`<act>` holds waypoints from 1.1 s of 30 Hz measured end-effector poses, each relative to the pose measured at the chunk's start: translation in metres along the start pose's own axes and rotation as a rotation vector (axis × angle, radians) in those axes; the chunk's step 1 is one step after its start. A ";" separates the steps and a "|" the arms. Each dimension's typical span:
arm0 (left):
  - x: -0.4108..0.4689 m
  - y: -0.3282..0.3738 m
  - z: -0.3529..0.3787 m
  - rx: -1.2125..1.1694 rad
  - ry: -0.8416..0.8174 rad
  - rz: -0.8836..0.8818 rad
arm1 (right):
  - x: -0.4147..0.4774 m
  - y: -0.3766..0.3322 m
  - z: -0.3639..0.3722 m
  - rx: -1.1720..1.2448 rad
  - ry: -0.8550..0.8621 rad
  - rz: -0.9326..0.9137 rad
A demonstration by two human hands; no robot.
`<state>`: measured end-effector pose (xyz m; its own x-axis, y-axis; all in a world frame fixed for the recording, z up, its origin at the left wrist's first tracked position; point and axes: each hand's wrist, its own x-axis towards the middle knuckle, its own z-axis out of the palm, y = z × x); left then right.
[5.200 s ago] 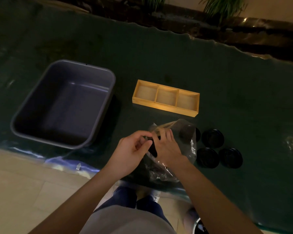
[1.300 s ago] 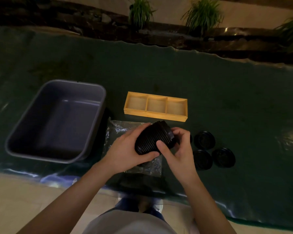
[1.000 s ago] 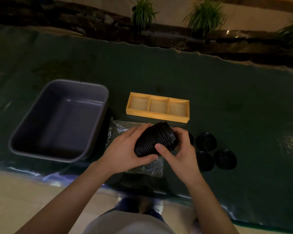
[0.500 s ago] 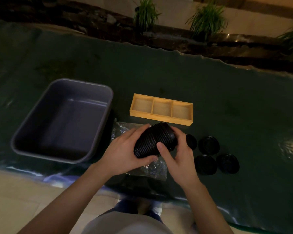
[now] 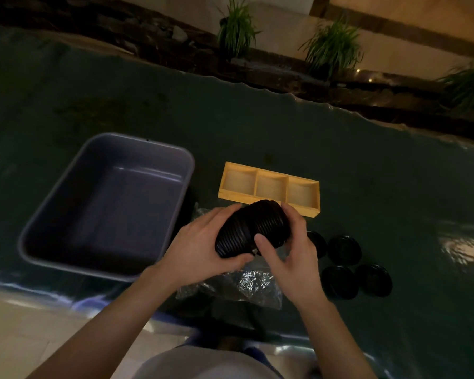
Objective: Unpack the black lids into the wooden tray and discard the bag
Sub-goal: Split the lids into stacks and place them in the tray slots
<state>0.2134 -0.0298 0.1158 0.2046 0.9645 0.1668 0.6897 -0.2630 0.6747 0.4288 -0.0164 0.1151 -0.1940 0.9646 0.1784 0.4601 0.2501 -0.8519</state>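
A nested stack of black lids (image 5: 251,228) lies on its side in the air, held between both hands. My left hand (image 5: 200,247) cups its near end from the left. My right hand (image 5: 290,250) grips its far end, thumb on the ribbed side. The crumpled clear plastic bag (image 5: 246,283) lies flat on the table under my hands. The wooden tray (image 5: 268,198), with three bare compartments, stands just beyond the stack. Several loose black lids (image 5: 344,250) lie on the table to the right of my right hand.
A grey plastic tub (image 5: 175,214) stands to the left of the tray, nothing in it. The table carries a dark green cover (image 5: 340,127). A stone ledge with potted grass plants (image 5: 237,31) runs behind it. My legs show at the bottom edge.
Five seconds ago the lids were inside the bag; now the stack is out and the bag lies flat. Over the last second my hands have kept their hold with only small finger shifts.
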 end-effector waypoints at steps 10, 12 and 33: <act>0.015 -0.018 -0.005 -0.032 -0.026 0.014 | 0.014 0.002 0.004 -0.075 -0.106 -0.015; 0.018 -0.022 -0.004 -0.040 -0.028 0.005 | 0.020 0.007 0.002 -0.039 -0.087 0.004; 0.055 -0.022 0.026 0.043 0.066 -0.441 | 0.160 0.130 0.043 0.359 -0.059 0.502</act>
<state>0.2276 0.0287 0.0909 -0.1592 0.9837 -0.0839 0.7293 0.1744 0.6616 0.4202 0.1670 0.0120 -0.0813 0.9486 -0.3060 0.1891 -0.2867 -0.9392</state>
